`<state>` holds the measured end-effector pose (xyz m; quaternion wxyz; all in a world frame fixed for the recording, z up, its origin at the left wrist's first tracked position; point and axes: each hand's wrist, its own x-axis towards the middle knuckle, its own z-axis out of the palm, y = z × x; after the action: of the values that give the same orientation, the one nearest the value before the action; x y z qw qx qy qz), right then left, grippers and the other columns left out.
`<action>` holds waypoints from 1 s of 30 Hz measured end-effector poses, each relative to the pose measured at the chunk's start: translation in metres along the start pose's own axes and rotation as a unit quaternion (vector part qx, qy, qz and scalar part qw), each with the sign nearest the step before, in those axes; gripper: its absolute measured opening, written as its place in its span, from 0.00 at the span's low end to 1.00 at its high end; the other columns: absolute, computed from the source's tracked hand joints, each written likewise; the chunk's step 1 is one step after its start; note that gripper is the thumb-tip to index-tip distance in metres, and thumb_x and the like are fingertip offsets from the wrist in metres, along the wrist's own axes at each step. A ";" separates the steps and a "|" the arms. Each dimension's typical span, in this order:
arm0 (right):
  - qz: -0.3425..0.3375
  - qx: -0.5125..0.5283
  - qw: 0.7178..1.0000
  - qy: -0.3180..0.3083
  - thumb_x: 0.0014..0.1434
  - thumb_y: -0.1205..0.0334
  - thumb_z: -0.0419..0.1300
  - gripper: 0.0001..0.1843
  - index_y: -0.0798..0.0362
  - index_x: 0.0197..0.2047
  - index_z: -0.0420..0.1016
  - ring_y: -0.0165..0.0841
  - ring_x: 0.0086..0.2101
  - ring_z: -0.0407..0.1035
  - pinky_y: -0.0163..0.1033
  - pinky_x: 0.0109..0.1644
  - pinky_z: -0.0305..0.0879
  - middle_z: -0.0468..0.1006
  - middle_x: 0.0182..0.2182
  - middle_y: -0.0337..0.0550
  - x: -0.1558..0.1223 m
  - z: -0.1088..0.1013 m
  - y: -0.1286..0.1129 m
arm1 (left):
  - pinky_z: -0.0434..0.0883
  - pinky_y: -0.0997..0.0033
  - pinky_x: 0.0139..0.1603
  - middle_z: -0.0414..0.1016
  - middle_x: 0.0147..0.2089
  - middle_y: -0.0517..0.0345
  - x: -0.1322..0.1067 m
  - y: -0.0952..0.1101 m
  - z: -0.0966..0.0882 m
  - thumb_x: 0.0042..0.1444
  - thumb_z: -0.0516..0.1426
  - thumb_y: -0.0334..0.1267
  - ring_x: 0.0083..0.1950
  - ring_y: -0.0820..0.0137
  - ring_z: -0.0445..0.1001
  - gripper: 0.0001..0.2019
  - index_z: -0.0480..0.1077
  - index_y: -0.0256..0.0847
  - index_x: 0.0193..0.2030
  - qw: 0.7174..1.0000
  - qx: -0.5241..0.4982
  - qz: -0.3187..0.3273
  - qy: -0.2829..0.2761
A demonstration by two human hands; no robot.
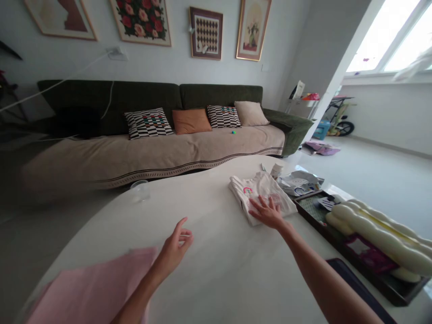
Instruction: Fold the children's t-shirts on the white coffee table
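A folded white T-shirt (238, 189) with a small rainbow print lies toward the right side of the white table (209, 252). On top of it my right hand (267, 212) rests palm down, its fingers spread. My left hand (176, 240) is held over the table with the fingers loosely curled and apart, holding nothing. Pink cloth (91, 288) lies at the table's near left, partly behind my left forearm. Whether my left hand touches the table I cannot tell.
To the right, a dark tray (324, 227) holds a cream wavy object (381, 229). Behind it are a silver packet (300, 181) and a white bottle (276, 170). A clear cup (141, 191) stands near the table's left edge. A green sofa (148, 99) with cushions stands beyond.
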<state>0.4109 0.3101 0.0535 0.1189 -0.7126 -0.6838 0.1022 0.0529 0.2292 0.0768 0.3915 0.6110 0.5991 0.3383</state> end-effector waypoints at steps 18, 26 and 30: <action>-0.213 0.160 0.960 -0.089 0.59 0.71 0.54 0.29 0.56 0.63 0.56 0.32 0.49 0.70 0.36 0.54 0.65 0.68 0.56 0.51 -0.199 0.068 -0.299 | 0.60 0.57 0.59 0.74 0.54 0.48 -0.154 -0.083 -0.158 0.60 0.49 0.39 0.56 0.58 0.69 0.17 0.72 0.42 0.51 0.899 0.436 0.044 0.001; -0.141 0.073 0.983 -0.096 0.63 0.57 0.56 0.16 0.54 0.52 0.68 0.35 0.44 0.70 0.46 0.46 0.70 0.71 0.49 0.46 -0.184 0.053 -0.322 | 0.64 0.70 0.50 0.76 0.44 0.53 -0.136 -0.069 -0.189 0.58 0.49 0.31 0.48 0.67 0.72 0.13 0.74 0.43 0.43 0.879 0.472 0.037 -0.053; -0.179 0.017 0.976 -0.120 0.63 0.58 0.56 0.15 0.53 0.51 0.69 0.35 0.45 0.69 0.46 0.47 0.69 0.71 0.50 0.46 -0.193 0.030 -0.325 | 0.64 0.69 0.43 0.76 0.40 0.54 -0.141 -0.066 -0.191 0.55 0.52 0.31 0.45 0.65 0.73 0.09 0.73 0.43 0.36 0.866 0.494 0.078 -0.014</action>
<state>0.0845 0.1303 0.1217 0.0649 -0.5592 -0.8076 0.1759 -0.1536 0.1006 0.1149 0.0191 0.7742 0.6324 0.0187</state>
